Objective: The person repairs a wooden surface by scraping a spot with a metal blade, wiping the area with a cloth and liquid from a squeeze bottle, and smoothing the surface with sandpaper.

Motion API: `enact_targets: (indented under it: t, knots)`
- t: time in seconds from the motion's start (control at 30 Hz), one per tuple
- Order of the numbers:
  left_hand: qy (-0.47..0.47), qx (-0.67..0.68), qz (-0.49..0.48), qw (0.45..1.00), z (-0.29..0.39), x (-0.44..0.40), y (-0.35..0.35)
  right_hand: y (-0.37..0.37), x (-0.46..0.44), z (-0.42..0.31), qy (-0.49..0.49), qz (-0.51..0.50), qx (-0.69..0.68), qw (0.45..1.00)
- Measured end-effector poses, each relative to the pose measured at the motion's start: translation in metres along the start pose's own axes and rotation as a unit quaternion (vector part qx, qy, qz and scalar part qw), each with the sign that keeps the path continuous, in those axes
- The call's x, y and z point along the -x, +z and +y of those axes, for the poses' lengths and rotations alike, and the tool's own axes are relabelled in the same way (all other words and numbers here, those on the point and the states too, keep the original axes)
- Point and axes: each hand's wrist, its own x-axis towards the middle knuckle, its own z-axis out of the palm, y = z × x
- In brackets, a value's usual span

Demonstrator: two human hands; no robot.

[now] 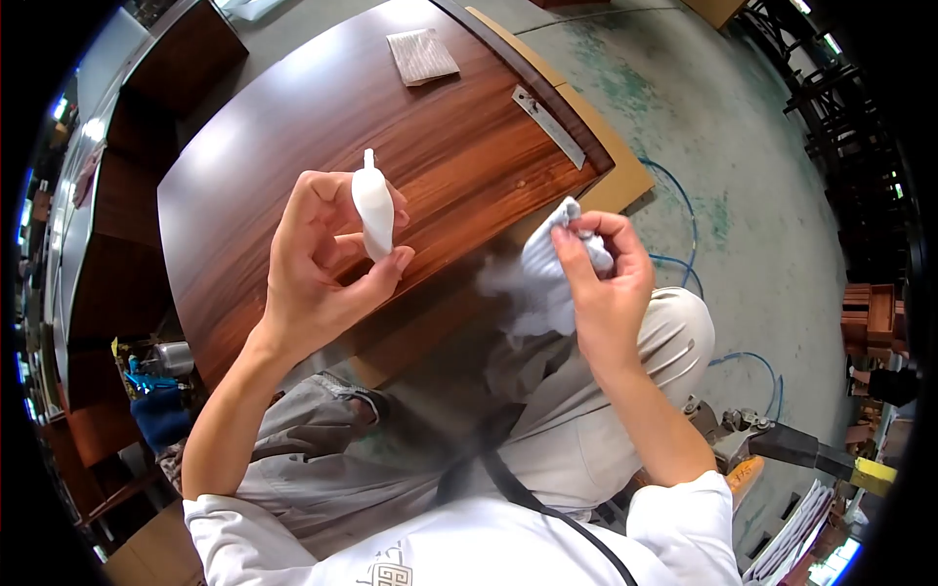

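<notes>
My left hand (315, 259) is raised over the near left part of a glossy brown wooden panel (303, 117). Its thumb and fingers are closed on a small white squeeze bottle (372, 210), whose narrow nozzle points up and away from me. Off the panel's near edge, above my knee, my right hand (613, 278) pinches a crumpled pale cloth (550, 259). The cloth's lower part hangs down and looks blurred.
A folded piece of sandpaper-like sheet (422, 56) and a flat metal strip (549, 127) lie on the panel. Cardboard (625, 181) sticks out beneath it. A blue hose (689, 210) runs across the floor at right. Tools (147, 376) stand at the left.
</notes>
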Motion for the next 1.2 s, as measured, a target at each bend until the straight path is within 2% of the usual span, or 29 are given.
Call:
enact_targets:
  t: [0.03, 0.17, 0.27, 0.3, 0.33, 0.4, 0.53, 0.57, 0.6, 0.67, 0.8, 0.87, 1.0, 1.03, 1.2]
  knots:
    - [0.002, 0.001, -0.003, 1.000, -0.001, 0.000, 0.000, 0.003, -0.004, 0.001, -0.027, 0.013, 0.048, 0.998]
    - [0.015, 0.009, -0.010, 1.000, -0.005, -0.002, -0.001, 0.024, -0.004, 0.028, -0.145, 0.047, 0.073, 0.986]
    - [0.008, 0.013, -0.010, 1.000, -0.004, -0.002, -0.002, 0.034, 0.016, 0.015, -0.100, 0.025, 0.146, 0.984]
    - [0.004, 0.013, -0.011, 1.000, -0.004, -0.002, -0.002, 0.035, 0.022, 0.017, -0.117, -0.021, 0.151, 0.981]
    - [-0.002, 0.021, -0.003, 1.000, -0.002, -0.002, -0.001, 0.033, 0.027, 0.015, -0.174, -0.074, 0.148, 0.971]
    - [-0.015, 0.039, 0.011, 0.999, 0.001, -0.001, 0.001, 0.029, 0.030, 0.010, -0.192, -0.121, 0.101, 0.969]
    - [-0.018, 0.039, 0.008, 0.999, -0.001, 0.002, -0.001, -0.009, -0.005, -0.025, -0.094, -0.155, 0.087, 0.980]
    - [-0.018, 0.042, 0.009, 0.999, -0.001, 0.001, 0.000, -0.017, -0.018, -0.035, -0.082, -0.155, 0.121, 0.977]
    - [-0.018, 0.045, 0.008, 0.999, -0.001, 0.001, -0.001, -0.021, -0.034, -0.042, -0.132, -0.168, 0.149, 0.966]
    - [-0.016, 0.034, 0.008, 0.999, -0.001, 0.000, -0.001, -0.026, -0.059, -0.052, -0.159, -0.201, 0.190, 0.948]
    - [0.022, 0.021, -0.006, 1.000, -0.005, -0.003, -0.005, -0.017, -0.084, -0.068, -0.113, -0.235, 0.243, 0.934]
    - [0.002, 0.034, 0.008, 0.999, -0.005, -0.003, -0.004, -0.010, -0.090, -0.068, -0.098, -0.262, 0.262, 0.923]
    - [-0.003, 0.018, 0.008, 1.000, -0.007, -0.002, -0.007, 0.001, -0.099, -0.063, -0.107, -0.310, 0.295, 0.898]
    - [0.028, -0.004, -0.008, 1.000, -0.014, -0.002, -0.011, 0.004, -0.100, -0.063, -0.103, -0.310, 0.298, 0.897]
    - [0.054, -0.004, -0.025, 0.998, -0.019, -0.002, -0.013, 0.006, -0.104, -0.058, -0.129, -0.310, 0.310, 0.890]
